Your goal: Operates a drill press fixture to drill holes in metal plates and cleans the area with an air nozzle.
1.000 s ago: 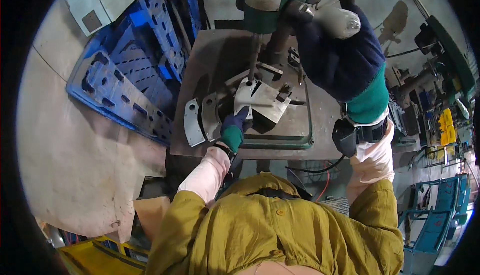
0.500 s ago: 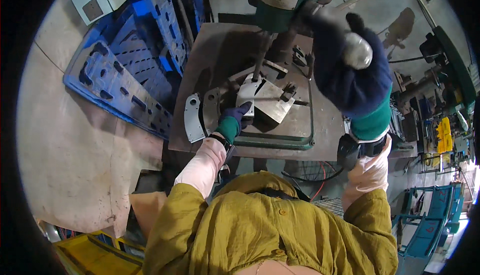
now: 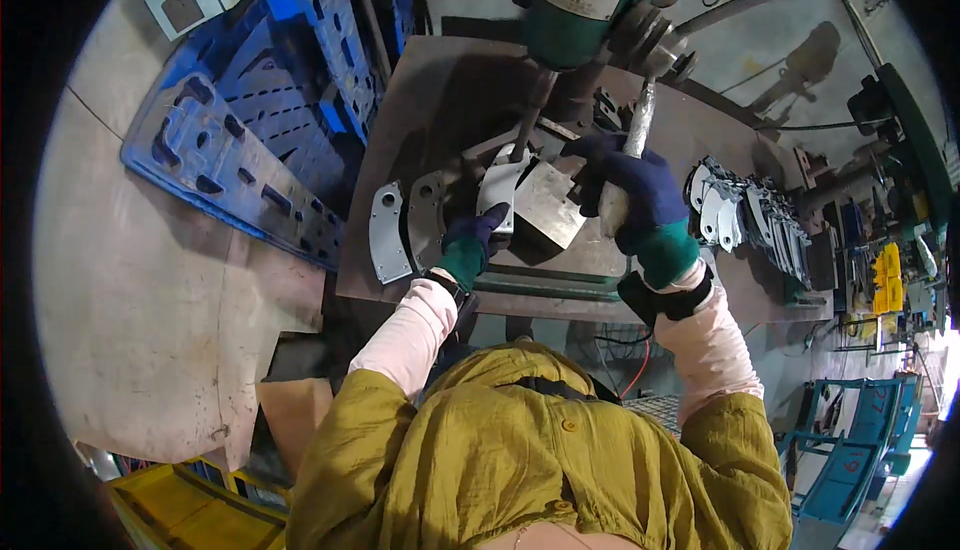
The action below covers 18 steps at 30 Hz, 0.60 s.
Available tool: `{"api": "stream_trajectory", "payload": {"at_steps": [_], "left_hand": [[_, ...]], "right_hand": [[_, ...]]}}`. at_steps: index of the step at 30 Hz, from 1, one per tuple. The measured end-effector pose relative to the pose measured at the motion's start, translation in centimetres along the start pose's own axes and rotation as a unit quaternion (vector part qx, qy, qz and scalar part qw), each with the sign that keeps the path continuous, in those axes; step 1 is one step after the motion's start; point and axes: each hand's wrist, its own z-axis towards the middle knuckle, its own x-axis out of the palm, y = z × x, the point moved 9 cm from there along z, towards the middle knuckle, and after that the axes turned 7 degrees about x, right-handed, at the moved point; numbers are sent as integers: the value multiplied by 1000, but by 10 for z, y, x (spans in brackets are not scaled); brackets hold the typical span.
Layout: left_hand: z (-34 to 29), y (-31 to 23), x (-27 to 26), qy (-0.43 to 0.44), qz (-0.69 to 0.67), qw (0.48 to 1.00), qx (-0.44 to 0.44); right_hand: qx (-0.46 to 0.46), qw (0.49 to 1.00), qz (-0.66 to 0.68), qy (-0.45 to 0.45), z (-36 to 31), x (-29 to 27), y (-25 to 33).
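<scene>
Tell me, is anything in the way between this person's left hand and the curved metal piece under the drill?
Nothing visible is. The left hand has its fingers on the near end of the curved metal piece; the dark spindle stands over the far end.

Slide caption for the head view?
Gloved left hand on a curved metal plate beneath a drill press spindle; right hand gripping a wrapped lever.
</scene>
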Motion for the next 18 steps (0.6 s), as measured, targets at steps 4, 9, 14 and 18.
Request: {"api": "stream_trajectory", "payload": {"at_steps": [4, 9, 14, 18], "left_hand": [[17, 24, -7, 21, 47, 998, -38], [21, 9, -16, 8, 348, 937, -11], [26, 16, -17, 59, 370, 927, 0], [35, 30, -15, 81, 351, 932, 31]], "right_hand": [[163, 967, 163, -104, 3, -5, -49], [221, 938, 187, -192, 2, -15, -88], [206, 940, 90, -257, 3, -27, -102], [160, 945, -2, -285, 9, -37, -103]]}}
